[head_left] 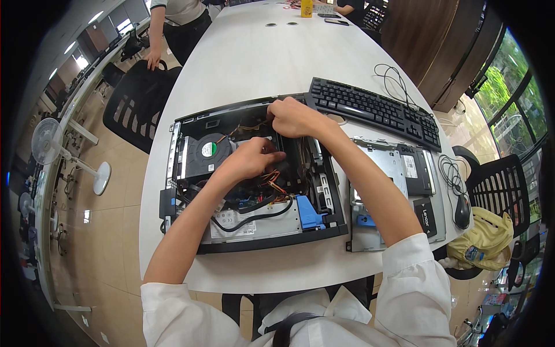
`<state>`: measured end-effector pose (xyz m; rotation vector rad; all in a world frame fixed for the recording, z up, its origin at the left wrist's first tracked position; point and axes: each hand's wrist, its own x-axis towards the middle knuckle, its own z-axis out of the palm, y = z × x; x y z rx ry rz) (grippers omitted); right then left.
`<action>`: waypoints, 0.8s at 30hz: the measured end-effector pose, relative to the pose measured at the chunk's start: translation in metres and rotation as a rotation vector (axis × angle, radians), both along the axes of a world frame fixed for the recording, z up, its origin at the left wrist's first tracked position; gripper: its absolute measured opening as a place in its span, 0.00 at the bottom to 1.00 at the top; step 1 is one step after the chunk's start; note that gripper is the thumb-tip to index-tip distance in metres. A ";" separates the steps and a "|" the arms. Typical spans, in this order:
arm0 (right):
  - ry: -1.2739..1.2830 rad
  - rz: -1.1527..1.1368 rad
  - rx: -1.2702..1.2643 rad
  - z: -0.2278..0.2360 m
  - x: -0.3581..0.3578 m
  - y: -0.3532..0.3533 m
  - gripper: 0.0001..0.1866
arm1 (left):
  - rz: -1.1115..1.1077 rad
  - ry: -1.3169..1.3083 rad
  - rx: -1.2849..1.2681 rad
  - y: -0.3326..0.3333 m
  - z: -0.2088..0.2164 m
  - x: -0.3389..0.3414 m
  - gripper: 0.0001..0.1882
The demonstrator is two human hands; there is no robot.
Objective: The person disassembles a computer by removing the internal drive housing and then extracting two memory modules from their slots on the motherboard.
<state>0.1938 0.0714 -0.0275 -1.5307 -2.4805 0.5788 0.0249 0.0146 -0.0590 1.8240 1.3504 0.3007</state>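
An opened desktop computer case [272, 246] lies on its side on the white table in front of me. My left hand [254, 157] reaches into its middle, fingers bent, thumb and fingertips over the dark interior beside orange and black cables [275, 184]. Whatever those fingertips touch is hidden. My right hand [292, 117] is at the far inner edge, fingers curled down and closed; what they pinch, if anything, cannot be made out. Left of my hands sits a round black blower fan [202, 149]. A silver power supply [263, 225] and a blue latch [310, 213] are along the near side.
Right of the case lie a black keyboard [376, 110], a metal side panel [370, 156], a black drive [424, 217] and a wired mouse [462, 211]. Another person's hand [153, 59] rests on a black chair [139, 107] at left. A yellow bottle [306, 8] stands far back.
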 end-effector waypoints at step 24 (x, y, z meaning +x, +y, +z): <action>-0.198 0.318 0.011 0.022 0.011 -0.081 0.63 | -0.226 0.273 0.044 -0.014 0.023 -0.005 0.17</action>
